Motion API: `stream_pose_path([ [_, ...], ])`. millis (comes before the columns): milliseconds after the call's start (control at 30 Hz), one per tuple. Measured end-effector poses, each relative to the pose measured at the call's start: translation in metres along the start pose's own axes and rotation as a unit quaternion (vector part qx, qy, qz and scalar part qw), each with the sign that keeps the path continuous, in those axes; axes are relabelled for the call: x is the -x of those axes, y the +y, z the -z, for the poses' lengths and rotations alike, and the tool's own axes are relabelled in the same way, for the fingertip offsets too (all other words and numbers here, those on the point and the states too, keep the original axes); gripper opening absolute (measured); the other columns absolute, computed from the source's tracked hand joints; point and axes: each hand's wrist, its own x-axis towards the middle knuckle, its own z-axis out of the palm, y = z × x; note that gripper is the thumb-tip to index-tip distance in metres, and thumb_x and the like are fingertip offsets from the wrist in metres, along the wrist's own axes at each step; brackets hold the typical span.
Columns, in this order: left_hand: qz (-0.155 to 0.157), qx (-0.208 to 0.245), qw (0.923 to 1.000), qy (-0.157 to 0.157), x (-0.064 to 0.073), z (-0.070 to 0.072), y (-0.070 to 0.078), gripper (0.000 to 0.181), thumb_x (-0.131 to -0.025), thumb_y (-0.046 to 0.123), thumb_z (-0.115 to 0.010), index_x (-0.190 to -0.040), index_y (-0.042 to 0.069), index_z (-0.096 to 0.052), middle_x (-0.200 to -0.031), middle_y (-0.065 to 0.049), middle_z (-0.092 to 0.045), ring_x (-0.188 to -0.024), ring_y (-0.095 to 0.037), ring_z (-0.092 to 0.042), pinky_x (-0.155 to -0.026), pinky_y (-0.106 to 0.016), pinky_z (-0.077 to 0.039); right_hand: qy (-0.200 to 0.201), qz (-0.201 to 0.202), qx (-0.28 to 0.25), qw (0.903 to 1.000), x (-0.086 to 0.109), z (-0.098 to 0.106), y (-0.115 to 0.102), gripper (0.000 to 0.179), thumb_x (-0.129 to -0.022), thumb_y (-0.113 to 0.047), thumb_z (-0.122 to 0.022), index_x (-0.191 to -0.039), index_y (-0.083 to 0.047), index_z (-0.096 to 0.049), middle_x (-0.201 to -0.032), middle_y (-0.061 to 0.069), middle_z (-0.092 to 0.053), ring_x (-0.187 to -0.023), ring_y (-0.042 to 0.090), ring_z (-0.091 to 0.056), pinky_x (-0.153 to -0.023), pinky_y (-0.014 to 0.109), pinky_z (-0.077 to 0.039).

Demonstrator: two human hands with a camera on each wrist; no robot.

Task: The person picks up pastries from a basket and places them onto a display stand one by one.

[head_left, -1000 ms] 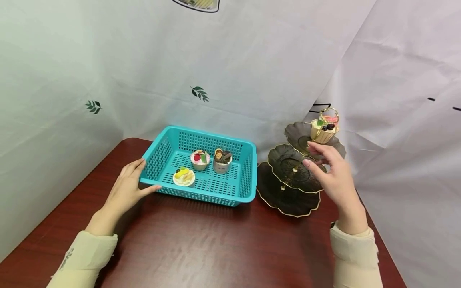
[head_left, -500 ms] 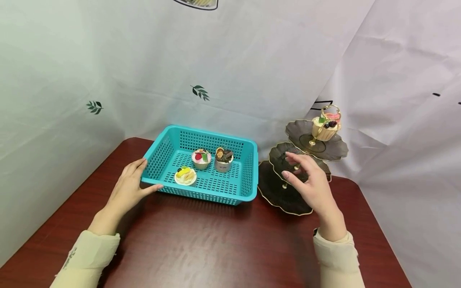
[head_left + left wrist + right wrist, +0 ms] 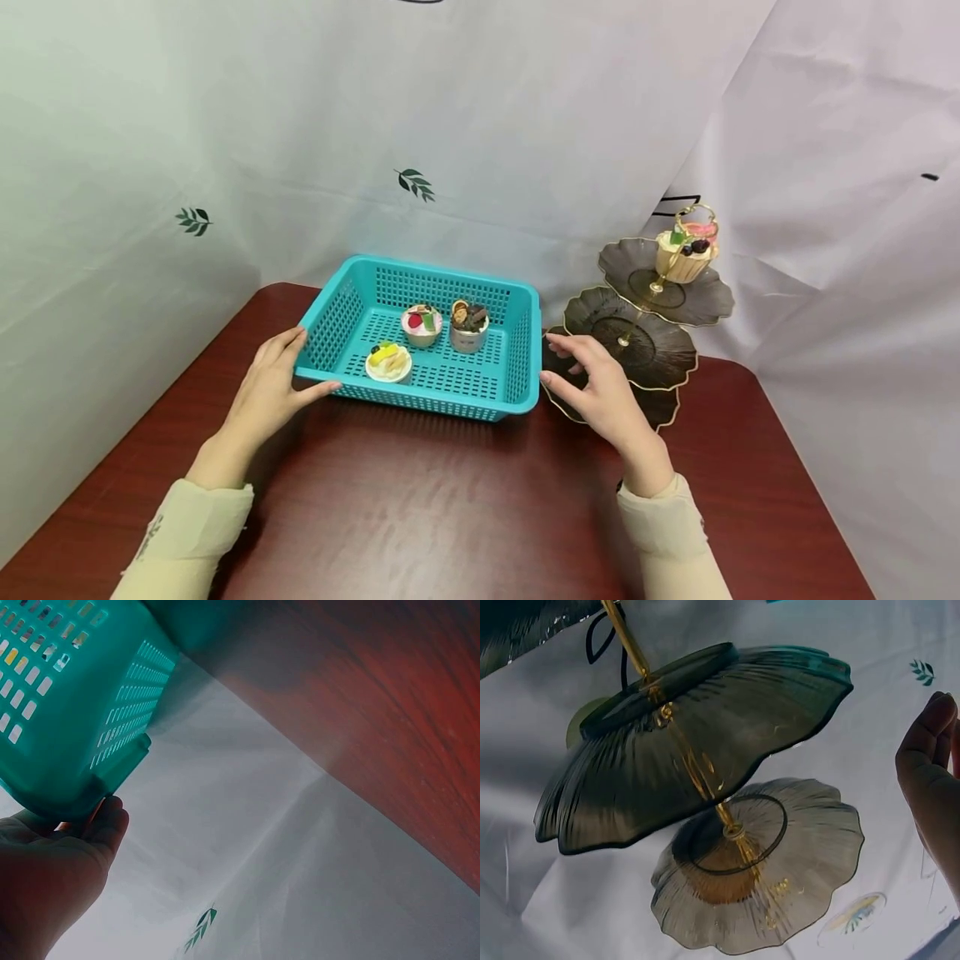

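A turquoise plastic basket [image 3: 435,408] sits on the table with three cupcakes inside: a chocolate-topped cupcake [image 3: 469,327], a pink-and-red one [image 3: 422,325] and a yellow-fruit cupcake [image 3: 388,363]. My left hand [image 3: 262,387] rests at the basket's front left corner, fingers on the left rim and thumb along the front rim; in the left wrist view its fingertips [image 3: 112,814] touch the corner from outside. Beside the right rim, my right hand [image 3: 600,392] hovers with thumb and fingers spread, holding nothing. Whether its fingertips touch the rim, I cannot tell.
Right of the basket stands a dark three-tier cake stand [image 3: 637,333] with gold edges, partly behind my right hand. Its top tier bears a berry cupcake [image 3: 684,260] and a pink-topped one [image 3: 699,232] by the handle. Behind the reddish-brown table [image 3: 435,517] hangs white cloth [image 3: 487,125].
My right hand has moved left, away from the cake stand to the basket's right side. The left hand stays at the basket corner. Basket and cupcakes keep their places.
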Motion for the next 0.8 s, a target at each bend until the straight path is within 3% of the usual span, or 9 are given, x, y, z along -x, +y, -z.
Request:
stream_pose_path([
  [467,0.017,0.004,0.9998,-0.004,-0.001,0.001,0.000,0.097,-0.077,0.044,-0.078,-0.145,-0.009,-0.033,-0.148,-0.026,-0.034,-0.134,-0.044,-0.028,-0.101,-0.066,-0.036,-0.054,-0.010,0.003,0.9985,-0.015,-0.016,0.000,0.051,-0.088,-0.027,-0.070,-0.133,-0.008,-0.057,-0.119,0.009,-0.062,-0.106,0.024,-0.060,-0.081,0.039,-0.053],
  [800,0.014,0.005,0.9999,-0.006,-0.004,0.000,0.001,0.098,-0.077,0.045,-0.078,-0.145,-0.009,-0.033,-0.148,-0.026,-0.034,-0.135,-0.044,-0.028,-0.102,-0.066,-0.035,-0.083,-0.005,0.013,0.9964,-0.026,-0.030,0.000,0.052,-0.089,-0.030,-0.069,-0.133,-0.005,-0.057,-0.123,0.012,-0.060,-0.086,0.025,-0.057,-0.077,0.042,-0.052],
])
